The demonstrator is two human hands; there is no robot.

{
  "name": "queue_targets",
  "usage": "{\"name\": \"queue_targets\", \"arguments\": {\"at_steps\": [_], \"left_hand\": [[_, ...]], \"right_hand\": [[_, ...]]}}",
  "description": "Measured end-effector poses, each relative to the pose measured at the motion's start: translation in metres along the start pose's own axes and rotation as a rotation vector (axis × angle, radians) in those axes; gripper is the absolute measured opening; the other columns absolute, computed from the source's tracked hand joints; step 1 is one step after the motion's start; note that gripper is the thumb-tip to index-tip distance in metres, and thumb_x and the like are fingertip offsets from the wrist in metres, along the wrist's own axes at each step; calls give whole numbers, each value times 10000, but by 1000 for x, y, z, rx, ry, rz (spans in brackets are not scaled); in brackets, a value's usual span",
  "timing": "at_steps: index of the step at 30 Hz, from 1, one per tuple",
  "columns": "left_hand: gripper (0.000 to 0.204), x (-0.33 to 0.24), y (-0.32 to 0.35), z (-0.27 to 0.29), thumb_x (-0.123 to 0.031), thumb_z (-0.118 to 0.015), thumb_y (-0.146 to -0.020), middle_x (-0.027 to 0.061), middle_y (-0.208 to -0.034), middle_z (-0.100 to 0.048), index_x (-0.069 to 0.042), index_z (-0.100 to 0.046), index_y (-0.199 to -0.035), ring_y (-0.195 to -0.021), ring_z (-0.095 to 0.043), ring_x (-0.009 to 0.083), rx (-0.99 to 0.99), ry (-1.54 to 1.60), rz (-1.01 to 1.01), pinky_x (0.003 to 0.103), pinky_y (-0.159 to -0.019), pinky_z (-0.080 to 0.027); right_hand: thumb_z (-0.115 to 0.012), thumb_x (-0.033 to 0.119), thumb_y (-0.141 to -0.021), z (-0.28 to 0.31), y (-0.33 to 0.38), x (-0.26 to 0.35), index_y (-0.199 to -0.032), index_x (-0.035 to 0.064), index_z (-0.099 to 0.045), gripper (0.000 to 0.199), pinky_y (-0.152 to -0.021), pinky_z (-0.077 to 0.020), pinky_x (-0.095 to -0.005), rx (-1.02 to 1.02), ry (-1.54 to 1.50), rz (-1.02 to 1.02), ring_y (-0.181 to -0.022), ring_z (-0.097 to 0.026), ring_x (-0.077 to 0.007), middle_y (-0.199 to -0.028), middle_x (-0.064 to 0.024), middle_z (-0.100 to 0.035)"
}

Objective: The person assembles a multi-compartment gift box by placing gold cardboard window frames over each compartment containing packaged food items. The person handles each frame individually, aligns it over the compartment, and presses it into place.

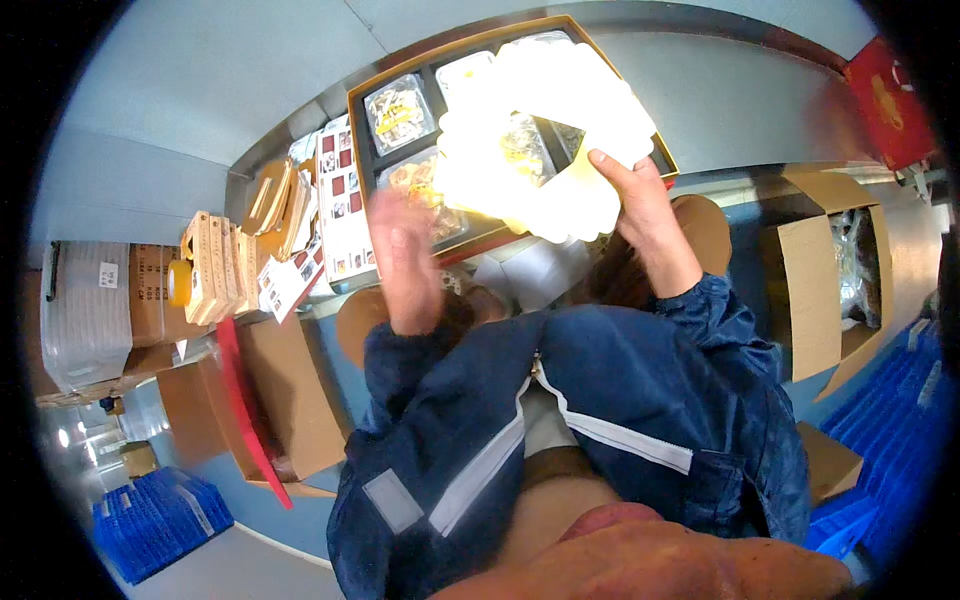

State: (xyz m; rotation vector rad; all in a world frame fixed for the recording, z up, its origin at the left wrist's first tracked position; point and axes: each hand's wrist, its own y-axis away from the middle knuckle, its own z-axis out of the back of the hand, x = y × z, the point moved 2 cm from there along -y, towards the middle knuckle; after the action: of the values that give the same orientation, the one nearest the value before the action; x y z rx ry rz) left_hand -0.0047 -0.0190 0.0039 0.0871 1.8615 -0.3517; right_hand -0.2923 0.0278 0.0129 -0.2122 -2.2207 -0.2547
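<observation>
In front of me lies a shallow gift box [353, 110] with a gold rim and dark dividers. Clear plastic tubs [399, 113] of what looks like dried food fill its compartments. My right hand [648, 212] grips the lower right edge of a pale yellow scalloped sheet [580, 205], thumb on top. The sheet spreads over the box's middle and right, its upper part washed out by glare, with tubs visible through a gap in it. Near the box's lower left corner is my left hand [408, 255], its fingers smeared by motion; whether it touches a tub is unclear.
Left of the box are printed sheets [345, 205] and stacked tan cartons [215, 265] beside a yellow tape roll [179, 283]. An open cardboard box [810, 290] holding clear plastic stands at right, another [295, 390] at lower left. Blue crates [160, 520] sit on both sides.
</observation>
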Motion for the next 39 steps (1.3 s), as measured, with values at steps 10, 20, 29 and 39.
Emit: {"name": "queue_targets", "arguments": {"at_steps": [10,20,29,39], "left_hand": [[604,4,3,-62,-487,-338,-1072,140,-1014,-684,13,-571,-1317,-988,-644,265,-46,318,497,403,-920,-511],[546,-4,10,-51,-515,-425,-1052,120,-1040,-662,-28,-527,-1277,-918,-659,249,-22,333,323,412,-870,-542],[676,-12,-6,-58,-587,-252,-1062,152,-1125,-666,-35,-474,-1385,-983,-668,260,-145,448,452,418,-889,-544],[898,-25,-55,-20,-722,-82,-1000,5,-735,-532,-14,-618,-1128,-605,-472,145,118,303,568,291,-549,-389]], "right_hand": [[-795,188,-859,19,10,-13,-1428,8,-419,705,-961,-511,-314,-140,306,162,-1138,-583,-175,-1267,-110,-578],[-776,340,-858,-21,-12,23,-1358,30,-520,642,-907,-534,-375,-46,1501,553,-1041,-676,-286,-1168,-171,-672],[-715,201,-879,-14,-45,38,-1361,57,-511,543,-914,-536,-376,11,1400,402,-1054,-675,-267,-1189,-168,-662],[-749,91,-810,-1,-52,124,-1255,106,-595,472,-898,-523,-315,176,1503,680,-1088,-648,-230,-1205,-92,-649]]}}
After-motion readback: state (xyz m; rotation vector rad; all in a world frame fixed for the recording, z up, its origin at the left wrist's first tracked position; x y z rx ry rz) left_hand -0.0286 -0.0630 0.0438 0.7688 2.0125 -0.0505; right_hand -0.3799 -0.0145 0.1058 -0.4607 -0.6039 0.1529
